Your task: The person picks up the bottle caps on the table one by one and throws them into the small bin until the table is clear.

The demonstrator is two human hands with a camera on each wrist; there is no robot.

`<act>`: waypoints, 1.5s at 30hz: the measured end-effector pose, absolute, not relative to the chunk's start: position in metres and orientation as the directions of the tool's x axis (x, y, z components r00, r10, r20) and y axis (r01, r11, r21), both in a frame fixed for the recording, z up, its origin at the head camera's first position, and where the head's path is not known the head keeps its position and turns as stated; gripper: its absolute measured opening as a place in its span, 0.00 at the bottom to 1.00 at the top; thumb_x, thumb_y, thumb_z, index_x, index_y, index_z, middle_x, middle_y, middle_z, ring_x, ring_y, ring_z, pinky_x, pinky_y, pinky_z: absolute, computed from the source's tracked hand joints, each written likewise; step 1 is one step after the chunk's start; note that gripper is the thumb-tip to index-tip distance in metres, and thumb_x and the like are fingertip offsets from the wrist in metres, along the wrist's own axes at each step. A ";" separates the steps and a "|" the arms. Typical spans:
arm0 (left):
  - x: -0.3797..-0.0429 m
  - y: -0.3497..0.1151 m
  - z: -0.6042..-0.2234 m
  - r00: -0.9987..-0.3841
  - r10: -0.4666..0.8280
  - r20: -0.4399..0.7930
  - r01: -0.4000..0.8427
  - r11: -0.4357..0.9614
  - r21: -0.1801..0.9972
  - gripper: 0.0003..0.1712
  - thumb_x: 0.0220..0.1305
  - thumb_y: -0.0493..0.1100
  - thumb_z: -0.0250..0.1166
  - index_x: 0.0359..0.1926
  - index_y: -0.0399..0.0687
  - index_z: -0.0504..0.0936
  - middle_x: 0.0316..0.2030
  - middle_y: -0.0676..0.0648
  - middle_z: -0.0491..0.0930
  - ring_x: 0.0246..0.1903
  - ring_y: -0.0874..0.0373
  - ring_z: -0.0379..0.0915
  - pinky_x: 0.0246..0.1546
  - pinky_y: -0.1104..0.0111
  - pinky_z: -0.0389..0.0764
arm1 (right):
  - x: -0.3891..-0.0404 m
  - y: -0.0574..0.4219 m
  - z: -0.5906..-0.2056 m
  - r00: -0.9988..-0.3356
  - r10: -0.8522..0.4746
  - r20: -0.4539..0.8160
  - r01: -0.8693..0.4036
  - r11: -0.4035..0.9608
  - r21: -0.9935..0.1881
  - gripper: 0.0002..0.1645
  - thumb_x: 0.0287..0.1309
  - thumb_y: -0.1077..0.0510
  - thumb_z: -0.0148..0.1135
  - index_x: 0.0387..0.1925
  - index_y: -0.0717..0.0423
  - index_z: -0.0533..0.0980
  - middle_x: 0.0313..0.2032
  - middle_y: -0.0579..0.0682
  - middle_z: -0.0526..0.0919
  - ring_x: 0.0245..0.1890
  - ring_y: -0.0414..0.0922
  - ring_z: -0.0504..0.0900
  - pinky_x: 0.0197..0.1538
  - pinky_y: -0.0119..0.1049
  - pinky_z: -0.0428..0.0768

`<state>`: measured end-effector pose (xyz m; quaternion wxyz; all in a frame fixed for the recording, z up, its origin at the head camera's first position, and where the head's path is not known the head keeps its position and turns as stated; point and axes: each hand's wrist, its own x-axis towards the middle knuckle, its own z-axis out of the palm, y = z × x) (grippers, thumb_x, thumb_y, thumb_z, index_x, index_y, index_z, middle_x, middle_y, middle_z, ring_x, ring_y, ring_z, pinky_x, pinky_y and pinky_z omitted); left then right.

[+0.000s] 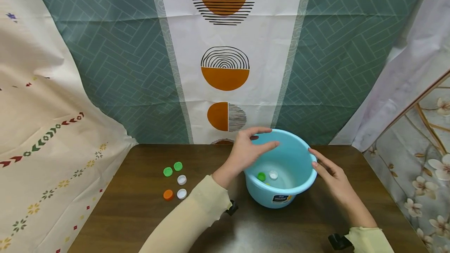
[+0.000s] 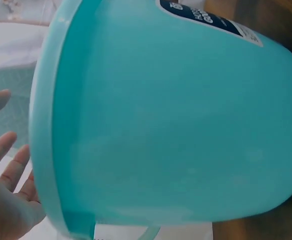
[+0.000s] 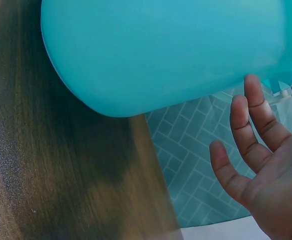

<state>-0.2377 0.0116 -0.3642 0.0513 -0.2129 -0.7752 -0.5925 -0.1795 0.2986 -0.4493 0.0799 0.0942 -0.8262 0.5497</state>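
A light blue plastic tub (image 1: 279, 200) stands on the table with a label on its near side. Over its left rim reaches my left hand (image 1: 246, 151), thumb and fingers spread apart and nothing held between them. My right hand (image 1: 332, 179) is at the opposite side, fingertips right at the rim. The right wrist view shows that hand's other fingers (image 3: 240, 111) loosely extended beside the tub wall. Inside the tub lie a green bottle cap (image 1: 261, 176) and a white bottle cap (image 1: 273, 175). A bit of yellow shows there too, mostly hidden by the near rim.
Left of the tub, on the dark wooden table (image 1: 140, 214), lie two green caps (image 1: 168, 171), two white caps (image 1: 181, 194) and an orange cap (image 1: 168, 195). A patterned curtain (image 1: 225, 34) hangs behind the table's far edge, with a cream cloth (image 1: 52, 128) on the left.
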 end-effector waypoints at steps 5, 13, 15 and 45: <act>-0.237 0.001 -0.365 -0.907 0.241 0.345 0.393 0.186 0.901 0.21 0.52 0.58 0.75 0.48 0.67 0.86 0.48 0.65 0.79 0.48 0.58 0.71 0.42 0.61 0.79 | -0.179 0.298 -0.448 -0.968 -0.070 0.239 -0.248 0.372 -0.895 0.27 0.74 0.53 0.49 0.72 0.45 0.64 0.68 0.45 0.67 0.57 0.31 0.72 0.50 0.23 0.74; -0.236 -0.029 -0.369 -0.885 0.214 0.413 0.447 0.143 0.883 0.22 0.55 0.51 0.75 0.52 0.57 0.85 0.49 0.60 0.80 0.49 0.51 0.75 0.45 0.58 0.80 | -0.179 0.298 -0.447 -0.967 -0.070 0.243 -0.252 0.376 -0.892 0.27 0.74 0.53 0.49 0.72 0.45 0.64 0.67 0.47 0.69 0.56 0.32 0.74 0.51 0.25 0.75; -0.240 -0.037 -0.375 -0.887 0.199 0.417 0.448 0.152 0.881 0.22 0.55 0.53 0.74 0.52 0.60 0.85 0.50 0.60 0.80 0.47 0.54 0.76 0.48 0.59 0.79 | -0.179 0.298 -0.447 -0.969 -0.063 0.237 -0.243 0.376 -0.894 0.27 0.74 0.53 0.50 0.71 0.45 0.65 0.67 0.47 0.69 0.55 0.33 0.74 0.50 0.25 0.75; -0.230 -0.129 -0.478 -0.952 0.139 0.273 0.303 0.554 0.775 0.25 0.58 0.56 0.71 0.55 0.55 0.83 0.53 0.54 0.79 0.55 0.56 0.74 0.56 0.55 0.75 | -0.176 0.296 -0.447 -0.968 -0.073 0.239 -0.249 0.342 -0.906 0.27 0.74 0.54 0.49 0.72 0.46 0.64 0.69 0.46 0.65 0.60 0.30 0.70 0.52 0.23 0.73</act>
